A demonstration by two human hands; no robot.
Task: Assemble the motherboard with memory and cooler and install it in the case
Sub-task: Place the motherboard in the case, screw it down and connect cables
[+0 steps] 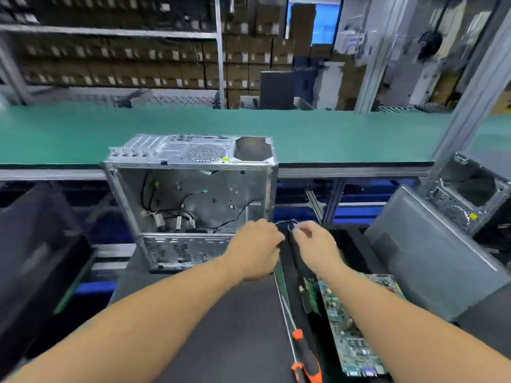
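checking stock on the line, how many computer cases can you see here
2. One open computer case lies in front of the hands at the edge of the green conveyor. A second case sits at the far right behind a grey side panel. More may be out of frame.

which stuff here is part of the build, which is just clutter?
In the job: open case; motherboard; cable pinched between left hand and right hand; screwdriver.

Lying about: side panel; second case; black bin; stacked boxes.
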